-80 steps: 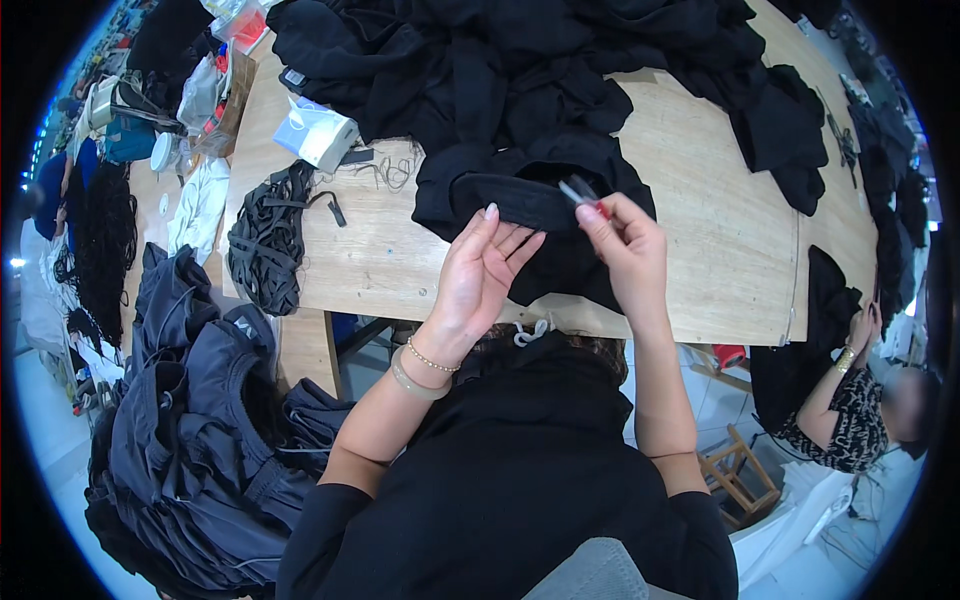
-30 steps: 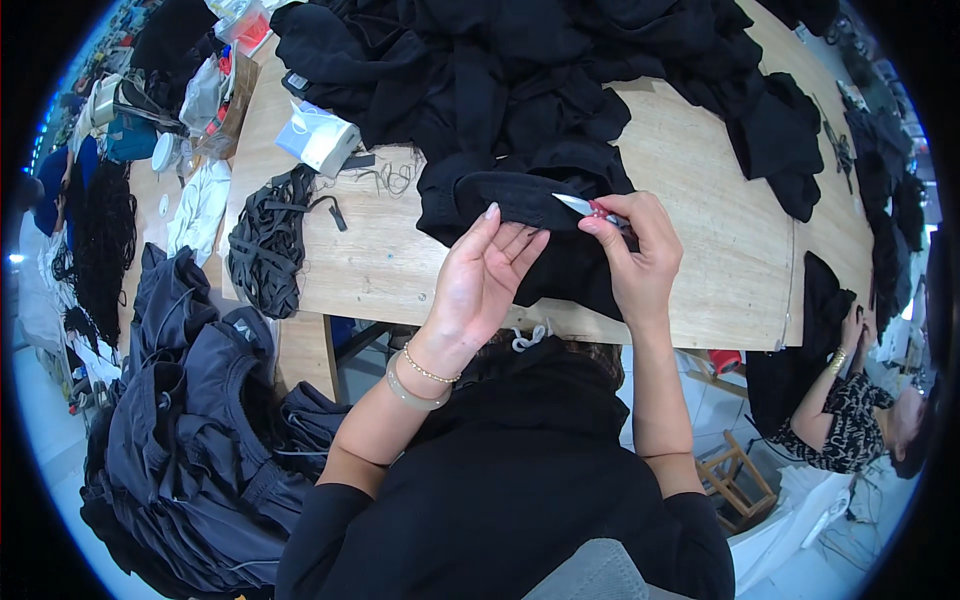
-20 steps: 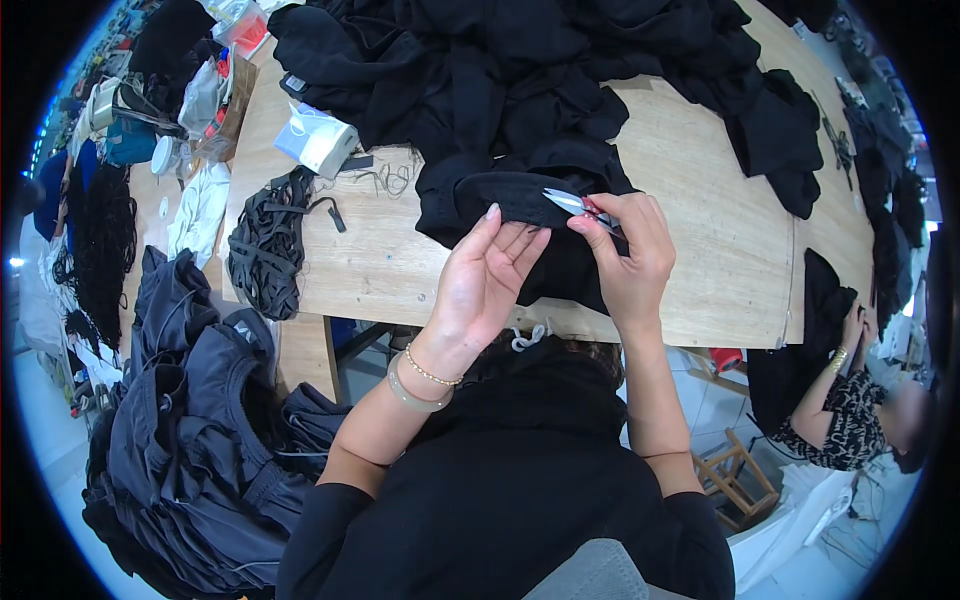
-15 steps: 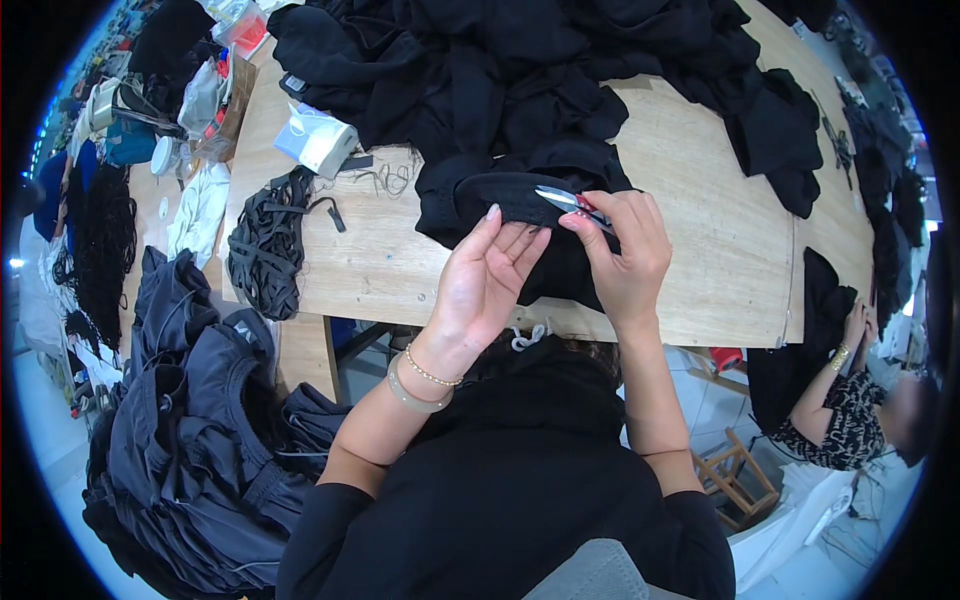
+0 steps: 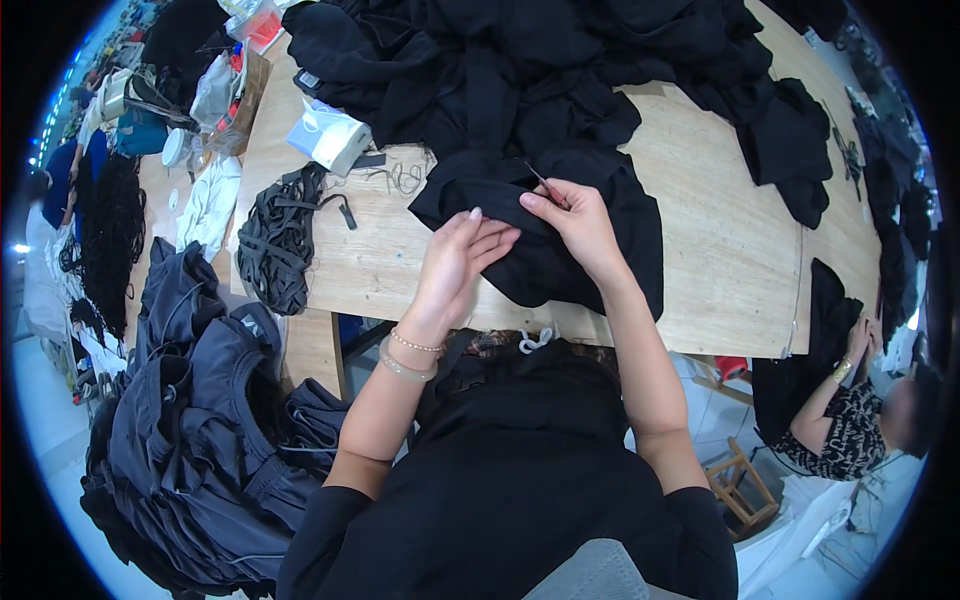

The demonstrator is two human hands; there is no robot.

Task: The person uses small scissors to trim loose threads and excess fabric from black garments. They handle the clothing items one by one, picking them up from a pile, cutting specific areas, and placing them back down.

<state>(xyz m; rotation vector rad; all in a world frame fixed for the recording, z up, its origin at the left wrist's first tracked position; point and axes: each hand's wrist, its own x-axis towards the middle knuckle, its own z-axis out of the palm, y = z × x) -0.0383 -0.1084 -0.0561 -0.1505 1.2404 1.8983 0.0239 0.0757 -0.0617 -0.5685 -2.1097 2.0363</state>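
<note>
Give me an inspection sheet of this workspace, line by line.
Surface: wooden table, bare along its right side.
Job's things: black garment on the near edge; thin metal tool above it.
Clutter: heap of black clothes at the back; bundle of black straps; white packet.
Grip: left hand rests flat on the garment; right hand pinches the tool.
Cables: nothing seen.
Surroundings: pile of dark blue garments at left; seated person at right.

Pale wooden bench (image 5: 720,270), heaped with black cloth at the far side. Light floor (image 5: 45,440) at left. Small wooden stool (image 5: 745,485) at lower right.
</note>
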